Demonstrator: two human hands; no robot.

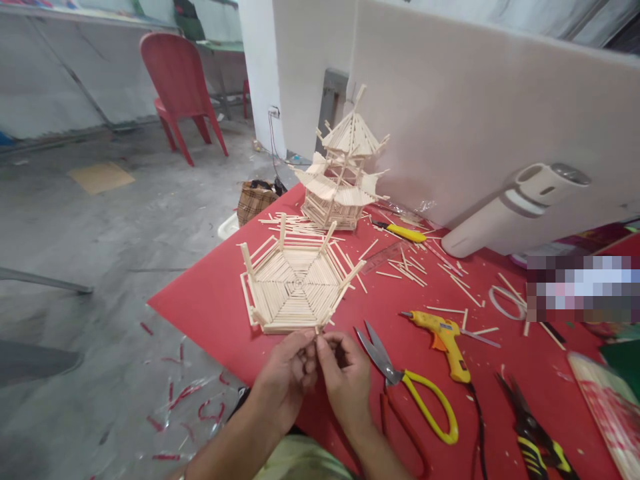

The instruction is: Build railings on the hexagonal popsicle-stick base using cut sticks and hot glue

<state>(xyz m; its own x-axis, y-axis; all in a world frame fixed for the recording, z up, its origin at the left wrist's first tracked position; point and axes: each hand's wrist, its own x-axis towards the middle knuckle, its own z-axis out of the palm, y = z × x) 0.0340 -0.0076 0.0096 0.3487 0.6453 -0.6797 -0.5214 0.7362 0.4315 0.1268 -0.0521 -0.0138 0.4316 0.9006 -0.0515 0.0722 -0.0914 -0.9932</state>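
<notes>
A many-sided platform [295, 287] of thin wooden sticks lies in front of me, with upright stick posts at its corners. My left hand [290, 370] is closed at its near edge, thumb and fingers pinched together. Beside it, my right hand [346, 370] pinches at the same near corner, around the lower end of a short wooden stick post [320, 327]. My fingers hide most of what lies between them. To the right of my right hand are scissors [395, 375] with yellow and red handles.
A stick pagoda [345, 180] stands behind the platform. Loose sticks [407, 265], a yellow cutter [406, 233], a glue gun [445, 337] with its cord, pliers [530, 423] and a leaning flashlight-like tube [515, 210] occupy the red table [210, 293]. Its edge runs along the left.
</notes>
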